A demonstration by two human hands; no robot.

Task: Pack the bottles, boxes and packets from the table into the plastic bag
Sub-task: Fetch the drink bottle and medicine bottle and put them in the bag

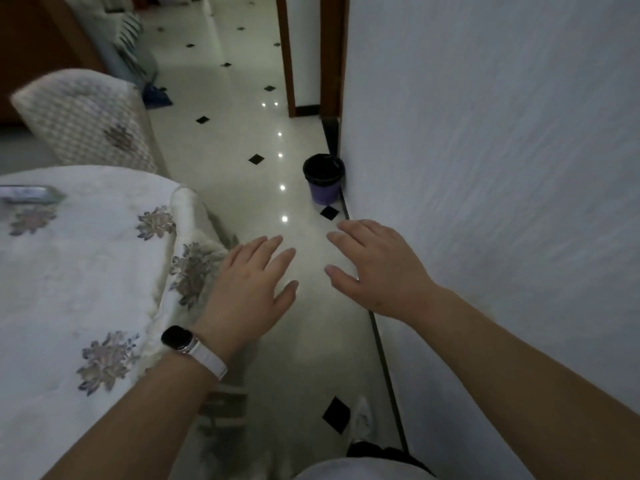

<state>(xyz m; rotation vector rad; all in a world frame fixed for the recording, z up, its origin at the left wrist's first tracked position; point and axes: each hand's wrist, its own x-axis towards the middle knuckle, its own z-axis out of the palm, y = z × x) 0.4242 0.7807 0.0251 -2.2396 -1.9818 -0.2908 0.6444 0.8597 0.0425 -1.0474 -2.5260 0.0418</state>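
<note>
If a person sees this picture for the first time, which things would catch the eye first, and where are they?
Two bare hands stand out first: the left hand and the right hand, both open with fingers spread, over the shiny tiled floor in the middle. A white flowered tablecloth fills the left side, and a small purple bin stands by the wall further ahead.

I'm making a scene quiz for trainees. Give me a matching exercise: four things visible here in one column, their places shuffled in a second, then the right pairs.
Things: 1 watch; 2 bin; 3 phone; 4 right hand.
Places: A on the tablecloth; B on the left wrist; C open above the floor; D on the floor by the wall.
Pairs: 1-B, 2-D, 3-A, 4-C.
</note>
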